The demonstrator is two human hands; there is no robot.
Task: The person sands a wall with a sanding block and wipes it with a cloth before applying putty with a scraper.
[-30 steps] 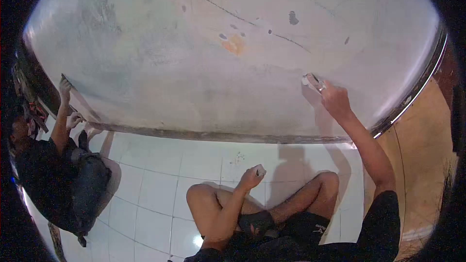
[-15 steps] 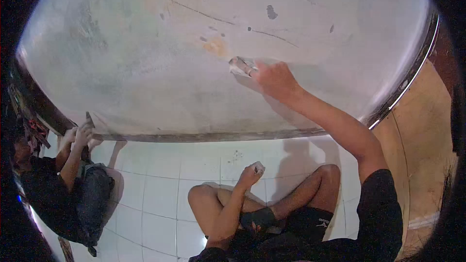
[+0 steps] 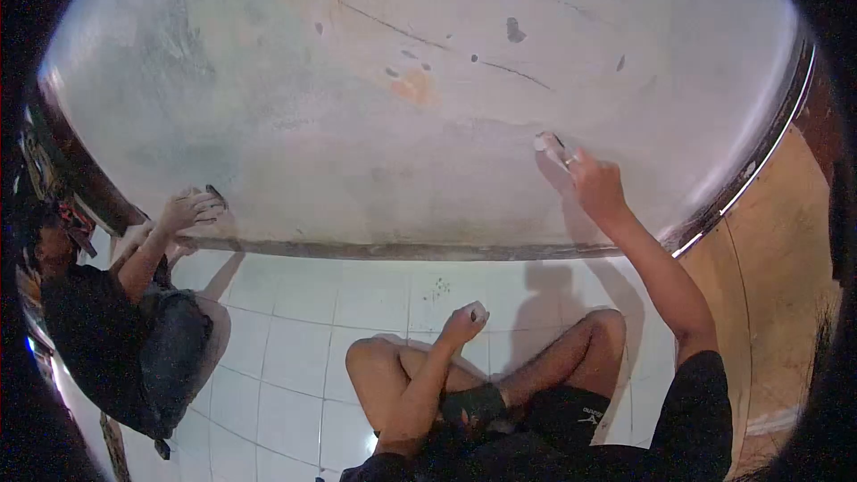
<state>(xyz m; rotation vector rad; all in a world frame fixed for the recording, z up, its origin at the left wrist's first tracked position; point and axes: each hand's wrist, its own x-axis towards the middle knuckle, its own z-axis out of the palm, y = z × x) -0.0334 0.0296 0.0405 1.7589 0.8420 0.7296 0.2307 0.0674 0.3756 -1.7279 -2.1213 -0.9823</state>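
My right hand is closed round the handle of a small scraper, whose blade has whitish material on it and lies at the pale wall surface. Dark spots, a thin dark line and an orange patch mark the surface up and left of the scraper. Lower down, above my crossed legs, my left hand is closed round a small whitish lump. The lump's exact nature is too small to tell.
At the left another person sits, one hand raised to the surface with a dark flat tool. A dark edge runs along the surface's bottom, above white floor tiles. Brown flooring lies at the right.
My right hand and the scraper have moved right and slightly down across the surface. My left hand has hardly moved. The other person's hand has moved right and up.
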